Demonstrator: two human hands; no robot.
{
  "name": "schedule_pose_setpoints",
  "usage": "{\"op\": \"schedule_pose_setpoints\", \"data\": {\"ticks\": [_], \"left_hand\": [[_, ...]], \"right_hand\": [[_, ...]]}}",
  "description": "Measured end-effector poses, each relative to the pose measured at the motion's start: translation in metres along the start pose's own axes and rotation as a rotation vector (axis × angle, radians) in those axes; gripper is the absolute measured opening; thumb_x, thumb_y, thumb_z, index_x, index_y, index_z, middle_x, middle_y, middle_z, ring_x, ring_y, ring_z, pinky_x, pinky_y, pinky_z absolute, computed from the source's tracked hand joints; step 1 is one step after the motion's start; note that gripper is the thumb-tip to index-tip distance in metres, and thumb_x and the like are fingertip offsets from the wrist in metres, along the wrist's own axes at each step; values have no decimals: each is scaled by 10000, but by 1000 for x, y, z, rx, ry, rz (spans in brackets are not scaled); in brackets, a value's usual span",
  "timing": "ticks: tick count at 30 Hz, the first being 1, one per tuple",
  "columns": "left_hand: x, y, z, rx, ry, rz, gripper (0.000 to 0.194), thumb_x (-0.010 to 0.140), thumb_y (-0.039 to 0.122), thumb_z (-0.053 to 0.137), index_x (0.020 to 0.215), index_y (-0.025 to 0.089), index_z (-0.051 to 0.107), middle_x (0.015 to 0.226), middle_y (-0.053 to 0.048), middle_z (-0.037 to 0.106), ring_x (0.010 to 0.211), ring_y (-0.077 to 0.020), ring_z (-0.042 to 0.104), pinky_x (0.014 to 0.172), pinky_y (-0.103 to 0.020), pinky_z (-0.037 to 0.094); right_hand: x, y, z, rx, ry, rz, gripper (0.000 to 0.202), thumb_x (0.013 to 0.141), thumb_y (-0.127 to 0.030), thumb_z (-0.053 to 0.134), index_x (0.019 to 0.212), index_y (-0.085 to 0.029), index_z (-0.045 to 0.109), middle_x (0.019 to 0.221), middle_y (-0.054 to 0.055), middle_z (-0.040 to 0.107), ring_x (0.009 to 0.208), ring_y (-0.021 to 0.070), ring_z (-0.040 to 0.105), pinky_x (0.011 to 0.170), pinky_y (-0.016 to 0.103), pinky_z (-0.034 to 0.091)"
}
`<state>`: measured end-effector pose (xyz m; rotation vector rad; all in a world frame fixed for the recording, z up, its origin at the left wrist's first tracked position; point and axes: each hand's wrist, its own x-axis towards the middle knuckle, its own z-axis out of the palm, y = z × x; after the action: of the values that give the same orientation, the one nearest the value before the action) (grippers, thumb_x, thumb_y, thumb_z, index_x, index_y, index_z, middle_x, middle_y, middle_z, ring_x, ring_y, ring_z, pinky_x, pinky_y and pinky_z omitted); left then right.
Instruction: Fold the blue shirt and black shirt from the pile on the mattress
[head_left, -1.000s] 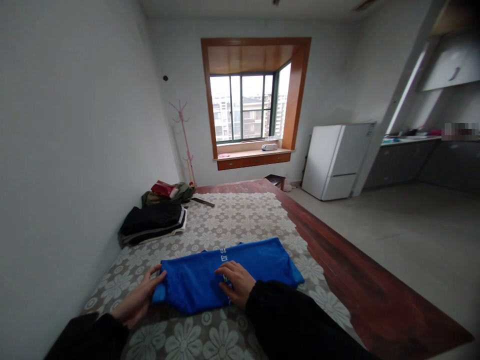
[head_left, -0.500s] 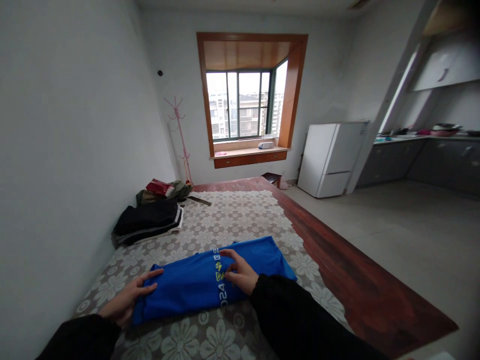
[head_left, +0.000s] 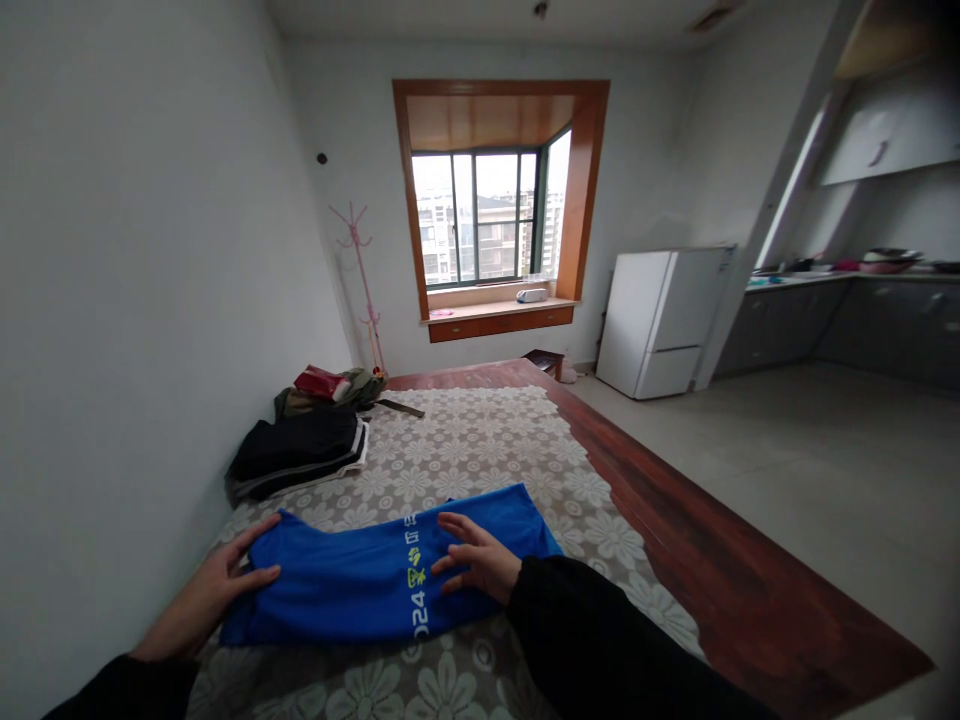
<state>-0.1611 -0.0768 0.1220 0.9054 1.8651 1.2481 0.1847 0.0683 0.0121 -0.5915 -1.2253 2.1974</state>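
1. Blue fabric point(head_left: 337, 585), folded into a long strip, lay on the flowered cover point(head_left: 480, 430), on the camera side of the black pile point(head_left: 296, 445) and reaching off to its right. I took that pile as my reference for places.
2. Long axis ran roughly crosswise on my feed, slightly skewed: the end on the pile's near side sat closer to the camera, the end well right of the pile angled away. White and yellow lettering point(head_left: 417, 575) crossed the strip the short way.
3. Key relation, as I judged it: the hands were spaced along that long axis. Left hand point(head_left: 217, 585) was on the pile's near side, at the strip's left end; right hand point(head_left: 480, 565) was well to the right of the pile, over the strip. Left was nearer the pile.
4. Left: thumb and forefinger parted wide, tips on the fabric. Its remaining fingers were hidden, so I couldn't tell whether it gripped.
5. Right: fingers loosely spread, nothing pinched that I could see. Couldn't tell whether the fingertips touched the fabric or hung just above.
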Motion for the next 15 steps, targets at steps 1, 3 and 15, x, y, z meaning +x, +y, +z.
{"op": "schedule_pose_setpoints", "data": {"ticks": [1,3,15], "left_hand": [[-2,22,9,-7,-41,33,996,410,453,955,1324,257,614,1517,-97,540,1302,-375,581,994,-385,575],[-11,67,36,21,-117,151,1015,481,428,942,1403,255,552,1524,-92,528,1311,-345,572,986,-343,573],[-55,63,204,202,-471,582,316,921,390,586,1190,240,656,1276,-90,690,989,-228,707,748,-344,626]], "right_hand": [[0,-4,0,2,-5,-24,676,651,-434,853,1238,-314,540,1585,105,328,934,219,708,722,402,584],[-2,-15,-1,-1,-24,-54,638,711,-569,804,1232,-305,546,1518,100,448,924,220,708,708,389,583],[-17,-66,-68,-388,203,-78,978,565,-409,905,1428,-253,472,1243,75,678,1157,318,629,1050,475,463]]}}
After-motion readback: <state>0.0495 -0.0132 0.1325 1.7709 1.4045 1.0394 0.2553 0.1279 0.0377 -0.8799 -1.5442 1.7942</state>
